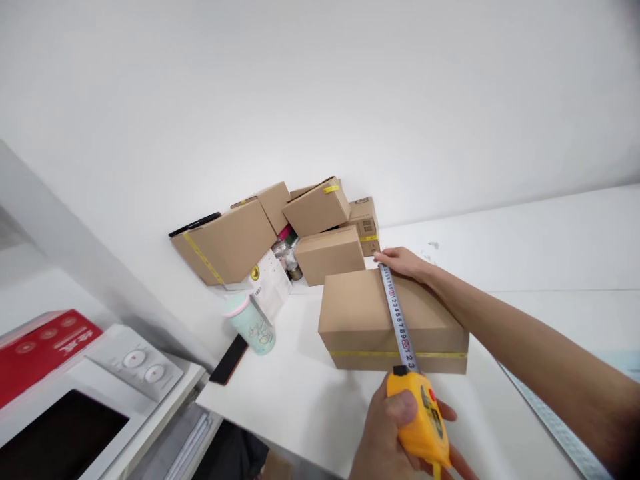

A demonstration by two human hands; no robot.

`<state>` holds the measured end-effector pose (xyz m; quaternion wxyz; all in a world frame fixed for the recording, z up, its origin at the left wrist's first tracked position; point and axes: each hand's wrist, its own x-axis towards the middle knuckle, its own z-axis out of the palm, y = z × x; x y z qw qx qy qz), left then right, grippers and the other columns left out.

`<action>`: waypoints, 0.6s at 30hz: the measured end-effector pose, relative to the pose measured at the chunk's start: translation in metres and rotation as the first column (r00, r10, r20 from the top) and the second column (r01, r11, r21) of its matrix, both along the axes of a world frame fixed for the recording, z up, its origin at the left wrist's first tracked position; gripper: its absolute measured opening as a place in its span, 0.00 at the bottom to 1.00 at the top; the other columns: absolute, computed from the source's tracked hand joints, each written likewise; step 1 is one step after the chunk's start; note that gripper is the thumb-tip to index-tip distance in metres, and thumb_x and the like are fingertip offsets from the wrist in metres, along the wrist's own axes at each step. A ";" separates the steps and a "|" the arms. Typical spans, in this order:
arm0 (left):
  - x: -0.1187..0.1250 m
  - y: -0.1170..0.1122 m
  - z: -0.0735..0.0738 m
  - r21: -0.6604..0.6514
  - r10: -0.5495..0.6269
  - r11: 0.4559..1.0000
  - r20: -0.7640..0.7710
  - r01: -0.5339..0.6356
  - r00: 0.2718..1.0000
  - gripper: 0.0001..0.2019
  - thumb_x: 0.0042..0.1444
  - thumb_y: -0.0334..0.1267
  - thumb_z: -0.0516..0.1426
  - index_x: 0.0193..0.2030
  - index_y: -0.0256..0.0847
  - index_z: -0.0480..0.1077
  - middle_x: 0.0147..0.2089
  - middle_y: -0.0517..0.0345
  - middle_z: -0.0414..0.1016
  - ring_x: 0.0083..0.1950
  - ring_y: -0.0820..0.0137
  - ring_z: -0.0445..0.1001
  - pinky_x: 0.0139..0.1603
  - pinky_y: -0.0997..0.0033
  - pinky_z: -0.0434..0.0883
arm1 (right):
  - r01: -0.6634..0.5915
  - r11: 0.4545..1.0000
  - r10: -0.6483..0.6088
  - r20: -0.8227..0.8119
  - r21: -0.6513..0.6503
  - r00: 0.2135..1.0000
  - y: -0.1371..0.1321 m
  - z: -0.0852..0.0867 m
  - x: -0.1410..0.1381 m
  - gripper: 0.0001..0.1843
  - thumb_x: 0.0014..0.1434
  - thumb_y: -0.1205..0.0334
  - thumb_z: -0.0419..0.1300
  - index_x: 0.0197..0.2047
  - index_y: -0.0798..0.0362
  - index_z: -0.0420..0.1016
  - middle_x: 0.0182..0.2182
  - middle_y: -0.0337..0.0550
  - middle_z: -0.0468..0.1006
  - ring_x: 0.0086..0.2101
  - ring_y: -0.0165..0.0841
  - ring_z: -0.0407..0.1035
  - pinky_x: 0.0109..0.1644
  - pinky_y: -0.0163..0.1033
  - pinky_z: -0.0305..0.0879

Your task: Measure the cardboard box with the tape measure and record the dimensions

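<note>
A closed cardboard box (360,313) with a yellow strip round its side lies on the white table (310,400). A tape blade (399,319) stretches across its top from the far edge to the near edge. My left hand (387,433) grips the yellow tape measure case (423,420) just in front of the box, thumb on top. My right hand (406,263) reaches in from the right and pinches the blade's end against the box's far top edge.
Several cardboard boxes (320,213) are piled against the wall behind. A pale green cup (250,325), a white packet (270,283) and a dark phone (229,360) lie left of the box. A white appliance (100,400) with a red carton stands at the lower left.
</note>
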<state>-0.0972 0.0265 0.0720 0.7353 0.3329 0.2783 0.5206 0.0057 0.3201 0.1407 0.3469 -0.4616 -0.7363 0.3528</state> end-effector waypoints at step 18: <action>-0.109 0.008 0.006 0.311 0.743 0.668 -0.234 -0.676 0.627 0.30 0.47 0.56 0.68 0.53 0.38 0.75 0.42 0.47 0.82 0.52 0.52 0.78 0.51 0.62 0.69 | 0.162 0.967 -0.214 -0.281 -0.196 0.935 -0.144 -0.052 0.106 0.33 0.63 0.32 0.54 0.66 0.34 0.70 0.65 0.43 0.71 0.57 0.51 0.72 0.46 0.49 0.80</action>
